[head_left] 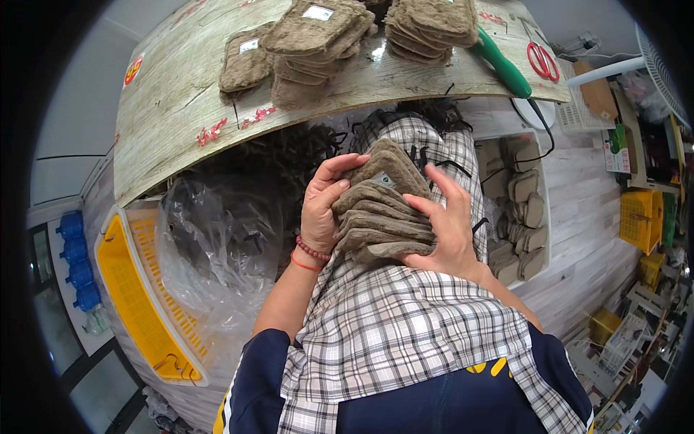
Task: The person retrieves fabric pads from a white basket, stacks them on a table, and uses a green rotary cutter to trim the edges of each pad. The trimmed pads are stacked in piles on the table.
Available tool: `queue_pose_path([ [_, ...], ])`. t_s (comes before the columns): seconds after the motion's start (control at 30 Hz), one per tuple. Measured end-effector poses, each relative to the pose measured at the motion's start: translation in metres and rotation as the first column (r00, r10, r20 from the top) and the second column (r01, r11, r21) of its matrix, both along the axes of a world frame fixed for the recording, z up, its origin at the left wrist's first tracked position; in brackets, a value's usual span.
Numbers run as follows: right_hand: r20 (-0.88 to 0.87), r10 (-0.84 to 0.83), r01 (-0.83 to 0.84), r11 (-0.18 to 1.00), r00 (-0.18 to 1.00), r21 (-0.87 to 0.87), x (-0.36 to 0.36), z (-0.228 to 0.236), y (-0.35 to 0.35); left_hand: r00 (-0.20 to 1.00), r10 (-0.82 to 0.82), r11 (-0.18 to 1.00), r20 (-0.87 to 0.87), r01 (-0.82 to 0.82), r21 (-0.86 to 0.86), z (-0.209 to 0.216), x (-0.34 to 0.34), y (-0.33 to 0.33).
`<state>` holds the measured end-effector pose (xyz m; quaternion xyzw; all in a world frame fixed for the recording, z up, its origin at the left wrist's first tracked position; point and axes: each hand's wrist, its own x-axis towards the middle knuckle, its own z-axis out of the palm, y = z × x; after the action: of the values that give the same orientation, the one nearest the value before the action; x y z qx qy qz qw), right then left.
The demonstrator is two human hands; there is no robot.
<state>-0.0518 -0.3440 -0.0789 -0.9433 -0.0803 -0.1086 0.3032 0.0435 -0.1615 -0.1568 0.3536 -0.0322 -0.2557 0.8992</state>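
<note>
One checked apron (405,325) covers the lap, nearest the camera. One bundle of brown plush pads (383,224) is located over the apron, between both hands and off the near edge of the tabletop (166,108). Pads are fanned; one label is visible; their exact number cannot be read.

Left hand (318,210): thumb and fingers clamped on the bundle's left side. Two bracelets (312,248) encircle the wrist. Right hand (452,231): thumb and forefinger clamped on the bundle's right side; one further finger is extended, apart from them.

Tabletop contents: three pad stacks, namely left stack (246,65), middle stack (311,36) and right stack (431,25). One green-handled tool (502,65) adjoins the right stack and reaches the near edge. One pair of red-handled scissors (542,64) lies near the near right corner.

Below the near edge: one yellow basket (119,267) and one clear plastic bag (217,239), left; one white tray (547,224) containing further pads (531,210), right.
</note>
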Motion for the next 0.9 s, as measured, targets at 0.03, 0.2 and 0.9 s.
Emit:
queue_pose_path([
  [0.03,0.020,-0.010,0.009,0.999,1.000,0.030,0.001,0.000,0.000,1.000,0.006,1.000,0.008,-0.006,-0.006,-0.004,-0.001,0.001],
  [0.2,-0.015,0.136,-0.132,0.980,0.991,0.150,-0.003,-0.011,-0.002,1.000,-0.001,1.000,0.031,0.001,0.002,-0.007,0.001,0.005],
  [0.9,-0.060,0.207,-0.178,0.932,0.976,0.317,-0.003,-0.013,0.003,0.998,0.058,0.998,0.004,-0.059,0.027,-0.003,0.002,0.003],
])
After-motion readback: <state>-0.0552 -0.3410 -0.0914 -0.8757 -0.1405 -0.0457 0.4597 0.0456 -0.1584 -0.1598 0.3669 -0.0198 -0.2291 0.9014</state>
